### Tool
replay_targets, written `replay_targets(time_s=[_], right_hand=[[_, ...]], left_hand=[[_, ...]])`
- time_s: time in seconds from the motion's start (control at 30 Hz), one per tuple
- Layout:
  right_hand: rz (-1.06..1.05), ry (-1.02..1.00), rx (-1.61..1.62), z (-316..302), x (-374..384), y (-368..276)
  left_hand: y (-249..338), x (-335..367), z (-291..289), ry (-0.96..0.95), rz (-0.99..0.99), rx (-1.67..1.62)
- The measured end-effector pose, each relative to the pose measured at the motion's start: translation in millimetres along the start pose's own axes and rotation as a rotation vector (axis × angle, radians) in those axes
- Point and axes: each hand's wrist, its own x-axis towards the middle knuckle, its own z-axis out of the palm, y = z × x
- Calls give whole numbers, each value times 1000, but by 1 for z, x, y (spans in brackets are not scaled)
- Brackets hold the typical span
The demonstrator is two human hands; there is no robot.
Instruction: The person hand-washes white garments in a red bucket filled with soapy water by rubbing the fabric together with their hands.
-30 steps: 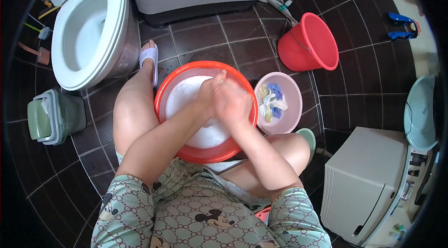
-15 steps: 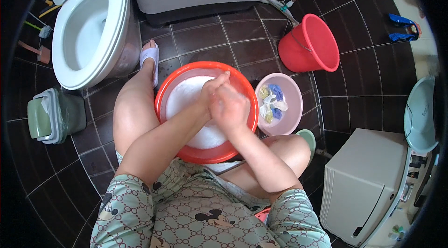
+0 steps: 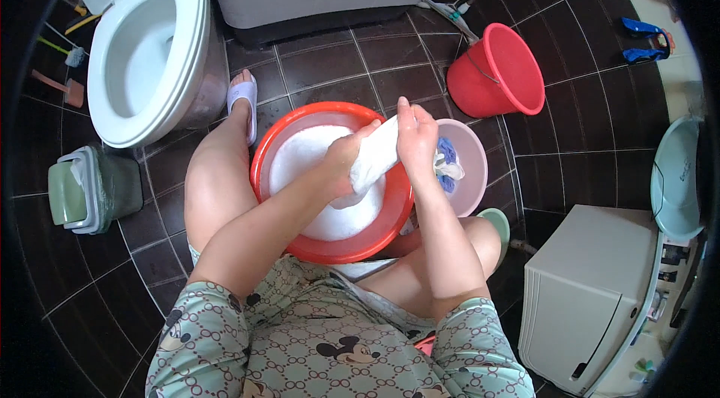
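Note:
A wet white cloth point(image 3: 375, 152), sock-like in shape, is stretched between my hands above the orange basin point(image 3: 397, 218). My left hand point(image 3: 345, 163) is closed around its lower end. At the upper right end my right hand point(image 3: 417, 145) grips it with bent fingers, the thumb pointing up. White foamy suds point(image 3: 311, 151) fill the basin, and whatever lies under them is hidden. Just right of it stands a pink basin point(image 3: 471, 166) with small blue and white cloths point(image 3: 448, 166), partly covered by my right hand and forearm.
A red bucket point(image 3: 491, 72) stands at the far right on dark floor tiles. The toilet point(image 3: 195, 76) is at the far left, with a lidded bin point(image 3: 120, 184) nearer me. A white cabinet point(image 3: 577, 278) stands at the right. My knees flank the orange basin.
My hands were pressed together over the orange basin. They have now drawn apart, the right one moving right, and the white cloth shows stretched between them.

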Motion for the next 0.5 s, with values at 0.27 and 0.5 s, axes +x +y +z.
replay_targets(time_s=[0.27,0.5], right_hand=[[-660,-59,-285,29,-68,-46],[-492,66,-402,25,-40,-21]], left_hand=[[6,16,-36,89,219,177],[-5,-2,-1,65,167,5]])
